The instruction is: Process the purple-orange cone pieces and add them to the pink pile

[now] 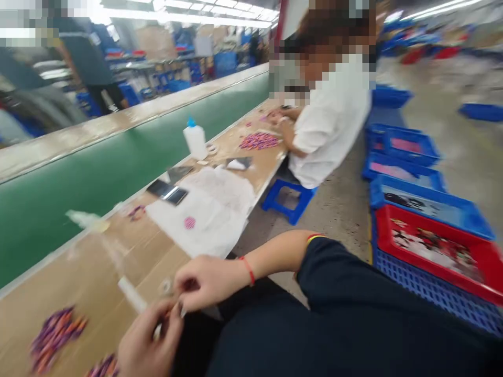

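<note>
My left hand (151,337) is at the lower middle, its fingers curled in a pinch with a small pale bit showing between them. My right hand (208,283), with a red string on the wrist, meets it from the right; thumb and fingers are pressed together. The fingertips of both hands touch around something too small and blurred to name. Just beyond them is a small whitish ring-shaped thing (165,286). On the bench left of my hands lies a pile of purple and orange pieces (57,335), with a second pile (102,366) partly hidden by my left hand.
White sheets (212,209) on the brown bench carry a round pink patterned piece (189,223). Nearby are a phone (167,192) and a white bottle (195,141). A co-worker (334,115) sits farther along, by a blue stool (290,201). Red (393,251) and blue bins (463,212) stand right.
</note>
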A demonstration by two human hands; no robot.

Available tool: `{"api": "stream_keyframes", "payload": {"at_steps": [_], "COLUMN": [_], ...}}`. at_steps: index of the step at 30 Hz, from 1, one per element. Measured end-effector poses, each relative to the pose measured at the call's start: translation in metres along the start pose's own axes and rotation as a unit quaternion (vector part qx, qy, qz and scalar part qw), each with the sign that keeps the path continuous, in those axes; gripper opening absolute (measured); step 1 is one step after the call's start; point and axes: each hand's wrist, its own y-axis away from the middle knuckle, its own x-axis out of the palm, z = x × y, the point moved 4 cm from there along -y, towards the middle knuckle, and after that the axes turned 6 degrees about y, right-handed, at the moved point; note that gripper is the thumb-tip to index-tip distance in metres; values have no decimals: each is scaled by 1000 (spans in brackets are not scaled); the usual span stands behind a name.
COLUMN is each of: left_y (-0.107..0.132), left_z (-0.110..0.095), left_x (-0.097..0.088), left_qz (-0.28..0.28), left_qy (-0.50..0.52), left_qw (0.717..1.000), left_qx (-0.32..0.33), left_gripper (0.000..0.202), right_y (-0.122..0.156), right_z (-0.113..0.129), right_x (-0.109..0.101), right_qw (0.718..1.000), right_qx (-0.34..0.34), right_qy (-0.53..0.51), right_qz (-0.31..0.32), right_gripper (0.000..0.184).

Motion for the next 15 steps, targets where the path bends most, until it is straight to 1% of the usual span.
{"api": "stream_keyframes", "payload": {"at_steps": [2,3,5,9,12,15], "left_y": [4,4,1,2,5,4], "left_z": [-13,-14,-10,6,9,10], "left_x": [6,9,13,14,13,11], "left_qz": [-10,-9,-10,-15,-22,-20], "left_qy": [-12,-12,8,73,99,108], "left_qw": [999,999,1000,997,995,994], "left_qx": [34,32,16,-16,-18,-21], "left_gripper": [14,16,18,13,12,14], "right_y": [4,5,4,-2,-4,-7], "right_z": [-1,-3,-7,-13,-12,-12], "right_x": [2,3,4,8,10,11], "right_qw": [999,998,997,993,992,994], "right_qx": [2,3,12,60,79,77], "right_qy": [-12,-24,-59,-101,-100,-81], "right_qz": [-46,-56,-44,8,19,17], "right_gripper": [14,10,5,9,9,9]}}
